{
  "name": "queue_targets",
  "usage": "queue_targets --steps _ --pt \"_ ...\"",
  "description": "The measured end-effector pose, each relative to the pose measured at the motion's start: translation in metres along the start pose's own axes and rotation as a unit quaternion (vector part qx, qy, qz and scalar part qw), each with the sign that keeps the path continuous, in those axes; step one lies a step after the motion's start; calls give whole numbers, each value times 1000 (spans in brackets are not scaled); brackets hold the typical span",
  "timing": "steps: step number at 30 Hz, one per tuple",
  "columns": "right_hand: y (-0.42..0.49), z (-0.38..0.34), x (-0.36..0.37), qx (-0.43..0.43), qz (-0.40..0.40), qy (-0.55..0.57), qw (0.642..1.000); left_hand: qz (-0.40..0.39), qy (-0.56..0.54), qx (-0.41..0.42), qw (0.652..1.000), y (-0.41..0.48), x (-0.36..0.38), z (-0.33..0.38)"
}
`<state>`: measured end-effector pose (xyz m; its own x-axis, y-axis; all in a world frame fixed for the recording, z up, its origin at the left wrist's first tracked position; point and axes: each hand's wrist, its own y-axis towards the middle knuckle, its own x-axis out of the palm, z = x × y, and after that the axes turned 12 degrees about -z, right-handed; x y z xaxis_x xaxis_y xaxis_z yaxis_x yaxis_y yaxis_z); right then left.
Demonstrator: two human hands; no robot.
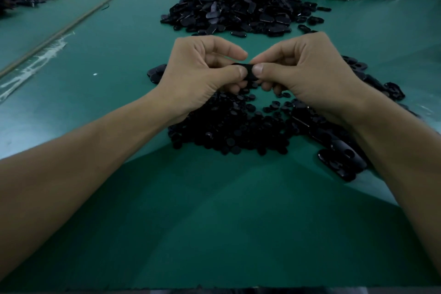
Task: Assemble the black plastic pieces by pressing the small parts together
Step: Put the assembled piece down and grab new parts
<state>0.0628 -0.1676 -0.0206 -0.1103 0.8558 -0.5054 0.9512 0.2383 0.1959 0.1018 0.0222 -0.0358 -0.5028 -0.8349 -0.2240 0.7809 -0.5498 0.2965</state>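
The black plastic piece [248, 71] is pinched between both thumbs and forefingers, held in the air above a scatter of small round parts [226, 126] on the green worktop [214, 222]. The left hand [202, 71] grips its left end and the right hand [303, 69] its right end, the other fingers curled beneath. Most of the piece is hidden, so whether the small part is seated cannot be told. To press well, the person should probably keep both thumbs square over the joint, squeeze evenly, and check for a flush fit. Larger oval shells [343, 162] lie to the right, and a heap of oval pieces [233, 14] lies farther back.
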Motion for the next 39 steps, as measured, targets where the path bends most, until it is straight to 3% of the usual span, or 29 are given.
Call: queue_targets --steps 2,5,9,15,18,26,30,34,39 --pt "2 4 -3 19 29 -31 999 37 13 -5 999 1 -3 -3" --pt "1 14 -13 65 73 -187 977 127 45 -10 991 4 -15 -8" --pt "-2 22 -19 132 5 -322 938 186 161 0 969 7 -29 -15" --pt "12 28 -19 169 -68 -412 893 222 210 -15 952 7 -40 -21" --pt "12 23 -16 168 -87 -392 900 206 251 -32 945 7 -41 -26" --pt "9 25 -16 126 41 -295 946 189 315 -66 928 5 -41 -30" --pt "2 17 -13 67 66 -195 976 199 330 -25 922 3 -34 -25" --pt "-2 5 -2 4 72 -109 991 158 276 54 947 0 -13 -12" --pt "-3 -1 13 -56 69 -52 995 62 183 33 981 -4 3 -4"
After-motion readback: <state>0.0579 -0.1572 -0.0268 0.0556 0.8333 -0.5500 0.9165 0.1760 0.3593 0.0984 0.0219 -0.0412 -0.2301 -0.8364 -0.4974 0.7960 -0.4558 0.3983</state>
